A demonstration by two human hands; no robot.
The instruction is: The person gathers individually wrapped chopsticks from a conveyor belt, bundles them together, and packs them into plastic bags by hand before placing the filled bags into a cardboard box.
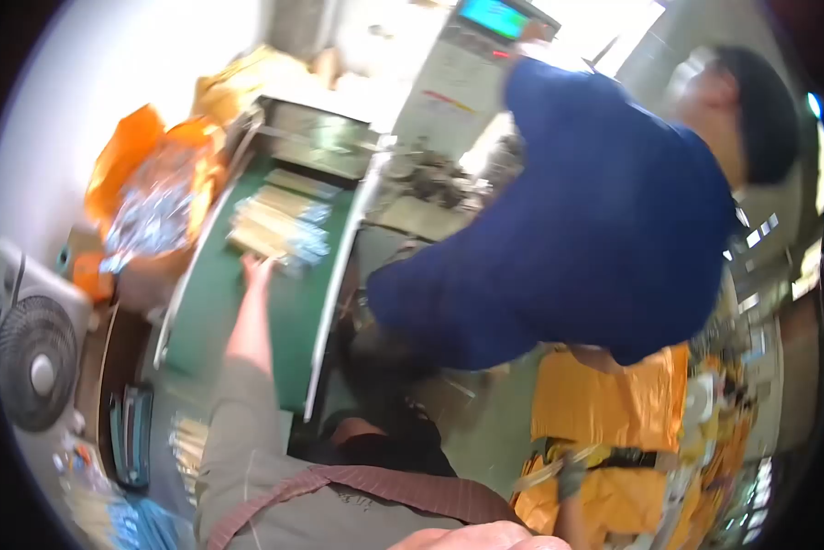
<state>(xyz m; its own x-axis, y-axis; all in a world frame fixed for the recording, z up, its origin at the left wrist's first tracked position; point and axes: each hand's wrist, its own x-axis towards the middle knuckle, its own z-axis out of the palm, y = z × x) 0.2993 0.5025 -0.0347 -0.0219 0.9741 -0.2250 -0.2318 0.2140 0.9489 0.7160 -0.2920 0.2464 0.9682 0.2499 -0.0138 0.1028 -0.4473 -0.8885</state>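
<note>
On the green conveyor belt (210, 321) lies a row of tan, stick-like bundles in clear plastic packs (270, 220), smeared by motion. My left hand (258, 268) reaches forward over the belt and touches the near edge of these packs. Its fingers look apart, though their tips are blurred. Part of my right hand (476, 538) shows at the bottom edge, close to my chest. The frame cuts it off, so its fingers and anything in them are hidden.
A person in a dark blue shirt (586, 211) stands close on the right, one hand by a machine's lit screen (494, 16). An orange bag of clear plastic (160, 188) sits left of the belt, above a fan (38, 362). Orange-yellow sacks (604, 399) lie at lower right.
</note>
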